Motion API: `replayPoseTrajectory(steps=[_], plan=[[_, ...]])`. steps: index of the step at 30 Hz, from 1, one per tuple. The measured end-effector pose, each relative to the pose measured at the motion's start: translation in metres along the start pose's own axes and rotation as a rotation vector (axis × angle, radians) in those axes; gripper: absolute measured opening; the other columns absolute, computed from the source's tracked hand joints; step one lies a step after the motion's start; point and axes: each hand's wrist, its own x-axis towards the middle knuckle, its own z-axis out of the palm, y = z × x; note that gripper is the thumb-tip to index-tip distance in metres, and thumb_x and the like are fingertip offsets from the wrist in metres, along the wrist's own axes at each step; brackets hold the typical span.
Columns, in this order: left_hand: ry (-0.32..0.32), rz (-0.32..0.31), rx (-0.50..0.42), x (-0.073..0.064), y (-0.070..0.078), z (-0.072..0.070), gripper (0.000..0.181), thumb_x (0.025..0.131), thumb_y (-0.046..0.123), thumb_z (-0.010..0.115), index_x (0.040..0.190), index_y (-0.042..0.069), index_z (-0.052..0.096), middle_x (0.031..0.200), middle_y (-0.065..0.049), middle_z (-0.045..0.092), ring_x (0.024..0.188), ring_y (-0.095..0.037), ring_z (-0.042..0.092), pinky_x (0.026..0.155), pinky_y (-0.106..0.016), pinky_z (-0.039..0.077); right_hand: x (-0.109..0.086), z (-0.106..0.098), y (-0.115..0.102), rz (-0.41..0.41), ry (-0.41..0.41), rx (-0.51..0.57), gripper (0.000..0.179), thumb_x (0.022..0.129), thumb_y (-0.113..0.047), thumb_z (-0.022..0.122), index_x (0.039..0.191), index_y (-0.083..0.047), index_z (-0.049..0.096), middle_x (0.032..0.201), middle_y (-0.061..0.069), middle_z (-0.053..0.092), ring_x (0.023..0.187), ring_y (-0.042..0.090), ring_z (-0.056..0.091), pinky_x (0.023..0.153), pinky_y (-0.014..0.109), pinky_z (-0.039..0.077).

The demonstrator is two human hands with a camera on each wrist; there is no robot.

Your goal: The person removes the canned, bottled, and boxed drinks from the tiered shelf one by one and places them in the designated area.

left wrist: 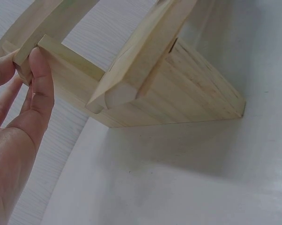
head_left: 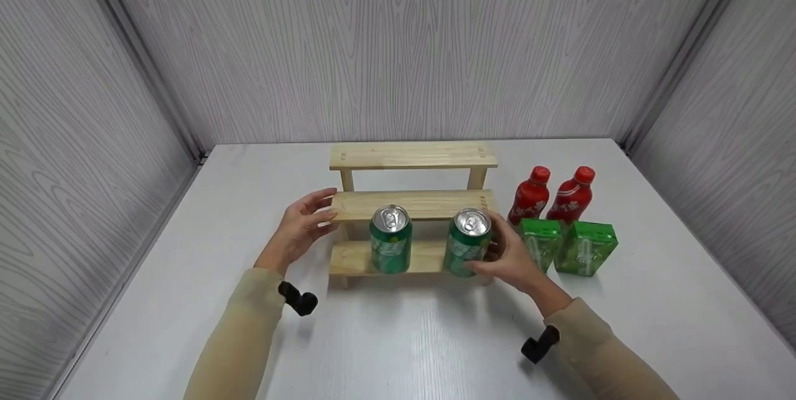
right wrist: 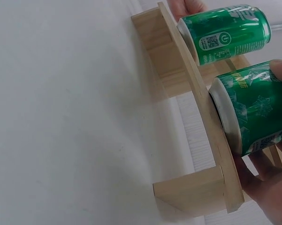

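A three-step wooden rack (head_left: 413, 155) stands on the white table. My left hand (head_left: 298, 229) pinches the left end of its middle step (left wrist: 24, 58) between thumb and fingers. My right hand (head_left: 511, 258) holds a green soda can (head_left: 461, 255) at the right part of the lowest step (right wrist: 216, 140), fingers around its side. In the right wrist view, that can's base is right at the step's surface; whether its full weight rests there I cannot tell. Another green soda can (head_left: 390, 251) stands upright on the same step, left of the middle.
Right of the rack stand two red bottles (head_left: 530, 196) (head_left: 572, 196), with two green drink cartons (head_left: 540, 241) (head_left: 586, 249) in front of them, near my right hand. Grey wood-grain panels (head_left: 398, 45) enclose the table at the back and sides.
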Motion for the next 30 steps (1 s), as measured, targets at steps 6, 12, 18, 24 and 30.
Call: replayPoseTrajectory(steps=[6, 12, 18, 24, 30], plan=[[0.005, -0.009, 0.001, 0.000, 0.001, 0.001, 0.062, 0.080, -0.004, 0.069, 0.136, 0.001, 0.043, 0.121, -0.013, 0.047, 0.088, -0.019, 0.058, 0.071, -0.029, 0.052, 0.004, -0.005, 0.017, 0.002, -0.016, 0.053, 0.083, 0.067, 0.009, 0.077, 0.137, -0.007, 0.035, 0.129, 0.013, 0.046, 0.116, 0.028, 0.047, 0.095, 0.040, 0.041], [0.003, 0.001, 0.005, 0.000, 0.003, 0.001, 0.061, 0.080, -0.003, 0.069, 0.135, 0.002, 0.044, 0.124, -0.013, 0.046, 0.089, -0.019, 0.058, 0.070, -0.029, 0.052, 0.005, -0.008, 0.018, -0.024, -0.020, 0.101, 0.082, 0.067, 0.006, 0.078, 0.136, -0.009, 0.035, 0.128, 0.014, 0.048, 0.116, 0.030, 0.048, 0.096, 0.043, 0.040], [-0.013, 0.005, 0.013, 0.000, 0.002, 0.002, 0.065, 0.080, -0.003, 0.069, 0.138, -0.001, 0.038, 0.121, -0.013, 0.046, 0.089, -0.018, 0.058, 0.072, -0.029, 0.051, 0.000, -0.014, 0.014, -0.020, 0.002, 0.065, 0.082, 0.066, 0.005, 0.078, 0.135, -0.009, 0.036, 0.126, 0.013, 0.051, 0.111, 0.030, 0.051, 0.092, 0.042, 0.043], [-0.003, 0.000, 0.008, 0.000, 0.001, 0.002, 0.064, 0.080, -0.004, 0.068, 0.138, 0.000, 0.040, 0.121, -0.012, 0.045, 0.088, -0.017, 0.057, 0.072, -0.029, 0.052, -0.007, -0.023, 0.009, 0.001, 0.031, 0.030, 0.082, 0.067, 0.005, 0.079, 0.135, -0.008, 0.036, 0.126, 0.011, 0.051, 0.111, 0.027, 0.051, 0.089, 0.039, 0.045], [0.009, -0.003, -0.002, 0.000, 0.000, 0.001, 0.062, 0.080, -0.005, 0.068, 0.136, 0.000, 0.043, 0.120, -0.012, 0.046, 0.088, -0.018, 0.058, 0.071, -0.029, 0.052, -0.017, -0.033, 0.006, 0.031, 0.067, -0.017, 0.083, 0.066, 0.001, 0.082, 0.134, -0.011, 0.037, 0.128, 0.009, 0.051, 0.114, 0.027, 0.049, 0.091, 0.039, 0.044]])
